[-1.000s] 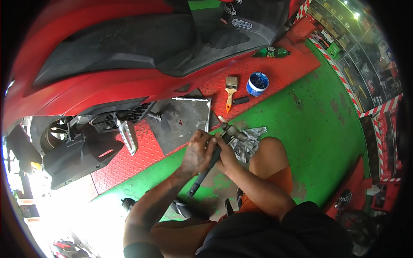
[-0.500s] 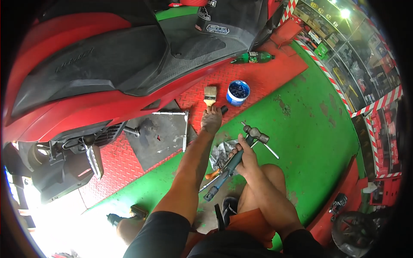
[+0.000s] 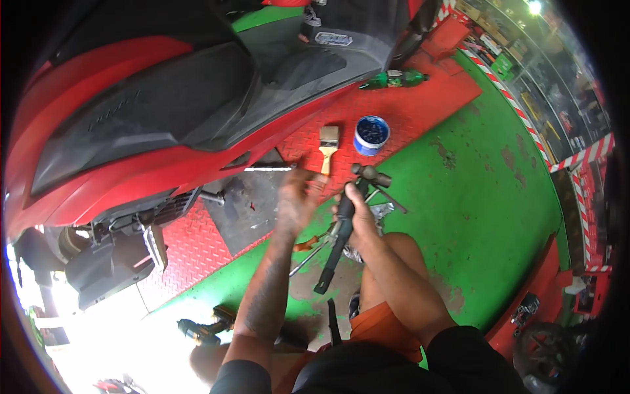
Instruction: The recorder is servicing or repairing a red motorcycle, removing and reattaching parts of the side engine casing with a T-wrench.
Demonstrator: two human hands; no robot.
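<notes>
My right hand [image 3: 361, 220] is closed around a ball-peen hammer [image 3: 340, 253], its head uppermost in the picture, together with thin metal tools [image 3: 311, 257]. An orange-handled tool [image 3: 304, 246] shows below them. My left hand [image 3: 296, 200] is blurred just left of the hammer, over the edge of the dark plate [image 3: 239, 220]; I cannot make out whether it holds anything. A paintbrush [image 3: 329, 140] lies on the red tread plate [image 3: 438, 108], beside a blue-and-white tub [image 3: 371, 138] of dark blue paste. A silvery bar [image 3: 262, 168] shows behind my left hand.
A red-and-black scooter [image 3: 131, 157] fills the upper left. A green bottle [image 3: 410, 78] lies alongside it. A power drill [image 3: 200, 329] is on the green floor at lower left. A glass display case [image 3: 538, 79] edged with striped tape and a wheel [image 3: 545, 348] are at right.
My left hand left the hammer, reached to the paintbrush, and has since drawn back down and left. My right hand still grips the hammer, which has shifted left and up since half a second ago.
</notes>
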